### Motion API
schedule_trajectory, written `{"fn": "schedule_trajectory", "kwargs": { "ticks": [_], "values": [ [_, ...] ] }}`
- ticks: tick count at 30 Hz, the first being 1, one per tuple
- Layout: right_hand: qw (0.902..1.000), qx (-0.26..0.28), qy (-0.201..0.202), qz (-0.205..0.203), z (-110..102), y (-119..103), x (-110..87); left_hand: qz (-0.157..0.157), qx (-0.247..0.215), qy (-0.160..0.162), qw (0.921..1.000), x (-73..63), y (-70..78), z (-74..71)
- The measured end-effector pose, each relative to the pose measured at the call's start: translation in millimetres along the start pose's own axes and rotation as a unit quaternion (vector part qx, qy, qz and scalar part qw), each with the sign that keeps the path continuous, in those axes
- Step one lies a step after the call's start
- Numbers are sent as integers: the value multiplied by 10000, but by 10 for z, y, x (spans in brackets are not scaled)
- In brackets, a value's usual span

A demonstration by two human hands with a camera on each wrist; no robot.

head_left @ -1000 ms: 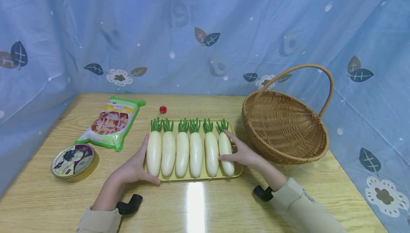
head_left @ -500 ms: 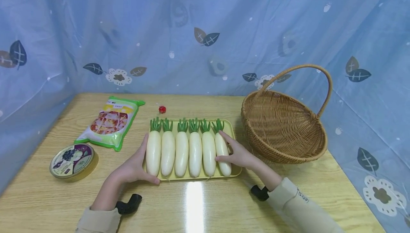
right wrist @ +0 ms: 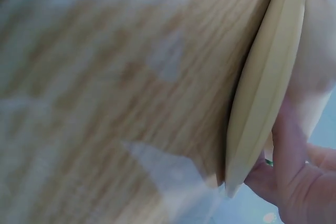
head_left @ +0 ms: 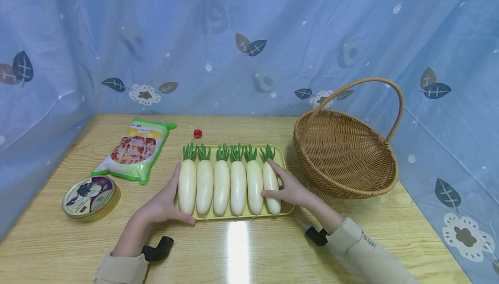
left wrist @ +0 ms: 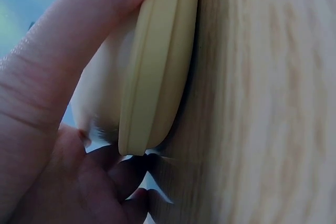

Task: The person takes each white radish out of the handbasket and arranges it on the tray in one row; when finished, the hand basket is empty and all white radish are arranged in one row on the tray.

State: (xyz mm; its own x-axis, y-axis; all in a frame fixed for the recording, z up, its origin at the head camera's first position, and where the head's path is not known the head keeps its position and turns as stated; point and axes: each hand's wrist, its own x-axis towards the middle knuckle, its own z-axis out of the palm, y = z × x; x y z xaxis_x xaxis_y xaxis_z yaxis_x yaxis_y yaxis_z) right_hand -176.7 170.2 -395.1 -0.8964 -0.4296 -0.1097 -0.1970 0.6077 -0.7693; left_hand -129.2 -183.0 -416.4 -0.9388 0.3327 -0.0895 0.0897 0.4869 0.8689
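A shallow yellow tray (head_left: 214,218) holds several white radishes (head_left: 221,188), laid side by side with green leaf tops pointing away. My left hand (head_left: 161,204) grips the tray's near left corner, thumb along the front rim and fingers up the left side; the left wrist view shows its thumb across the tray's edge (left wrist: 152,77). At the other end my right hand (head_left: 290,188) holds the rightmost radish (head_left: 270,177), with the thumb across its body and the forefinger by its leaves. Its other fingertips are hidden in the head view.
A wicker basket (head_left: 343,154) with a tall handle stands tilted right of the tray. A green-edged food packet (head_left: 134,147) and a round tin (head_left: 89,197) lie to the left. Behind the tray is a small red object (head_left: 197,133). A blue curtain (head_left: 218,71) encloses the table.
My right hand has moved slightly left, bringing the two rightmost radishes closer to the others. In the last half second it has barely moved. The left hand keeps its place at the tray's corner.
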Motion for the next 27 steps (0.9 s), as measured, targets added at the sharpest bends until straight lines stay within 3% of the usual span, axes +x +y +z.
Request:
{"fn": "schedule_trajectory", "kwargs": {
  "ticks": [17,27],
  "values": [
    [9985,530,-140,-72,15,1,35,12,-6,-16,10000,42,-13,-28],
    [9999,19,22,-157,-13,-29,21,34,302,-12,9995,14,22,-40]
  ]
}}
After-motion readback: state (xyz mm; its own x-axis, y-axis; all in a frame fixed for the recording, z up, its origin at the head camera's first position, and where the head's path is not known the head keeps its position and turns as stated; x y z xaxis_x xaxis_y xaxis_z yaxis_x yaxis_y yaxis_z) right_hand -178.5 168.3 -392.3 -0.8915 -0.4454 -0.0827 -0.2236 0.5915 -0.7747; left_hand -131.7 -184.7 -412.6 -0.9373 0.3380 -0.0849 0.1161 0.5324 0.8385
